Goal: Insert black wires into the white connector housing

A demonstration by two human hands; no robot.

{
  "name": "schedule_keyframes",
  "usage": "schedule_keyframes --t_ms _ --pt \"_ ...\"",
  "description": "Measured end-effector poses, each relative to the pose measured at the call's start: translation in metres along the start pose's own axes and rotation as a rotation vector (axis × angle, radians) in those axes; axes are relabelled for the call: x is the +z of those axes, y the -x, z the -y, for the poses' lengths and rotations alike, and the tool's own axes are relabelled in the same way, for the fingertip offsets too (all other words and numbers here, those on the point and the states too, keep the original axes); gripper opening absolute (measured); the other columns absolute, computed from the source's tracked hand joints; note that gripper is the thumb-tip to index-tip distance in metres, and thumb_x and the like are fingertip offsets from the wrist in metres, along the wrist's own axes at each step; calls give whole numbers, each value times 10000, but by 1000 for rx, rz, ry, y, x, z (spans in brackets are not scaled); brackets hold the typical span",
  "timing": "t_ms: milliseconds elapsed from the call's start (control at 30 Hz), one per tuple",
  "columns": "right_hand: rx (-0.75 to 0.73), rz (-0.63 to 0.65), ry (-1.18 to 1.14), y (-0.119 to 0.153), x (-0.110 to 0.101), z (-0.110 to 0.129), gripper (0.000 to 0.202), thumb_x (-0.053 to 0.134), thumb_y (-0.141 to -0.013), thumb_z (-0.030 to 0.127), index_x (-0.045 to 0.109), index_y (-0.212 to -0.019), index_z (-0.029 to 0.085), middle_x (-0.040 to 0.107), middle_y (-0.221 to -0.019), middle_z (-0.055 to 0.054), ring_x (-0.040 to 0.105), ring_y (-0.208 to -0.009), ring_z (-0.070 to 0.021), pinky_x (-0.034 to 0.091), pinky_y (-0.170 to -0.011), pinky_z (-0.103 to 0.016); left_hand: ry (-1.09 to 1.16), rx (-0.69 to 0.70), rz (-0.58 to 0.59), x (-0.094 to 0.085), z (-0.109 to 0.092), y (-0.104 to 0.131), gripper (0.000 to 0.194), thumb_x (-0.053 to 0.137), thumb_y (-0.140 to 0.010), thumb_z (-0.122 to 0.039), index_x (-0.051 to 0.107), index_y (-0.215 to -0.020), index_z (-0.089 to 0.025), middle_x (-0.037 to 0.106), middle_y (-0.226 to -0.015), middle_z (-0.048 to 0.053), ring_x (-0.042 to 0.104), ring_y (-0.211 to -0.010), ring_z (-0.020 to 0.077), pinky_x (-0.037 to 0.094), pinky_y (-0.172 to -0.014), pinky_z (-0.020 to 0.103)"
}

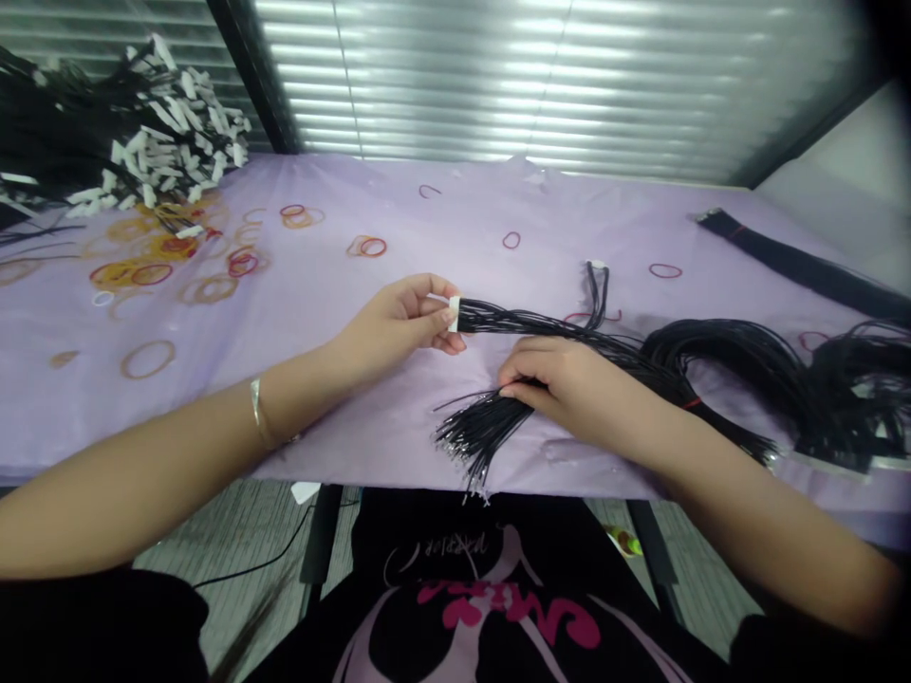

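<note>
Between the thumb and fingers of my left hand (409,318) is a white connector (454,314). Black wires (498,318) run out of it to the right, toward a larger heap of cable. My right hand (545,375) is closed on a bundle of loose black wires (491,422), whose bare metal-tipped ends fan out near the table's front edge. Just beyond my right hand, a small white plug (596,265) with short black leads sticks up on the table. A red band (692,402) ties the wires right of my right wrist.
A purple cloth (320,209) covers the table. At the back left lies a big pile of black cables with white connectors (171,123), beside scattered yellow and red rubber bands (163,251). Coiled black cables (740,351) and a straight tied bundle (797,261) occupy the right.
</note>
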State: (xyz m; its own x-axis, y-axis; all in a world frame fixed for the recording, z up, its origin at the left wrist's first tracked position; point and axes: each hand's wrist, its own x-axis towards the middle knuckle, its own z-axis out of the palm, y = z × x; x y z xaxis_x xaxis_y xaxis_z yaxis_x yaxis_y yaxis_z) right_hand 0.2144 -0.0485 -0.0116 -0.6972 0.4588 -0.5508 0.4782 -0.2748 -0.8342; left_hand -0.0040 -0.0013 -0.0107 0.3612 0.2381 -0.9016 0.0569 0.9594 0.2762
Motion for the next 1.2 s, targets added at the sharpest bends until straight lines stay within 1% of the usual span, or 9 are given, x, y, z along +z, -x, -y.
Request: schedule_keyframes --t_ms 167,233,300,400,500,800,933,1033,1200 --pt "15 -159 29 1 2 7 66 514 -920 156 576 -898 150 643 -906 -53 599 -839 -170 461 -764 -288 -26 16 15 1 -2 3 94 545 -888 -67 507 -958 -118 652 -701 4 662 -651 96 540 -688 212" --pt "-2 -196 14 1 2 10 49 528 -919 163 573 -898 159 656 -860 -28 608 -777 -147 457 -708 -260 -26 22 23 1 -2 4 93 540 -891 -68 508 -961 -121 645 -687 -9 662 -653 93 541 -696 212" --pt "-45 -232 -7 1 1 11 43 551 -914 164 580 -882 165 656 -799 -1 602 -703 -120 446 -646 -233 -18 23 30 0 0 4 92 538 -891 -70 507 -959 -123 642 -681 -17 663 -650 91 543 -698 213" --pt "-140 -287 -42 1 1 12 59 565 -915 157 622 -926 164 680 -841 0 620 -752 -102 471 -690 -213 -29 7 36 0 1 4 91 532 -894 -72 504 -965 -123 652 -697 -13 665 -656 91 542 -701 213" --pt "-200 -324 -87 1 2 12 97 576 -914 157 661 -962 158 689 -878 -12 625 -796 -91 491 -734 -207 -53 -11 37 1 2 4 91 532 -898 -81 504 -975 -119 655 -699 -10 664 -662 92 541 -711 216" --pt "-191 -379 -276 -1 -1 24 156 629 -868 128 722 -979 184 692 -869 -5 632 -735 -66 509 -640 -177 -128 -41 70 7 -3 10 84 510 -910 -93 500 -990 -116 657 -668 -9 647 -652 81 521 -696 194" --pt "-115 -529 -172 3 -2 26 120 676 -840 159 735 -924 220 688 -789 11 608 -647 -73 480 -552 -187 -152 -49 80 11 -7 13 95 526 -899 -88 492 -979 -125 661 -683 -13 653 -663 83 517 -699 193" --pt "-89 -656 -46 5 -2 24 78 677 -828 145 726 -860 198 665 -749 -6 573 -606 -78 445 -504 -202 -175 -36 102 13 -8 15 94 542 -893 -101 501 -974 -125 673 -678 -2 661 -672 98 526 -712 212" --pt "-118 -704 74 6 -2 19 93 658 -816 91 697 -815 176 627 -705 -14 554 -593 -79 438 -512 -214 -84 -35 142 11 -7 18 110 565 -892 -137 520 -991 -128 688 -686 7 678 -676 117 539 -715 234"
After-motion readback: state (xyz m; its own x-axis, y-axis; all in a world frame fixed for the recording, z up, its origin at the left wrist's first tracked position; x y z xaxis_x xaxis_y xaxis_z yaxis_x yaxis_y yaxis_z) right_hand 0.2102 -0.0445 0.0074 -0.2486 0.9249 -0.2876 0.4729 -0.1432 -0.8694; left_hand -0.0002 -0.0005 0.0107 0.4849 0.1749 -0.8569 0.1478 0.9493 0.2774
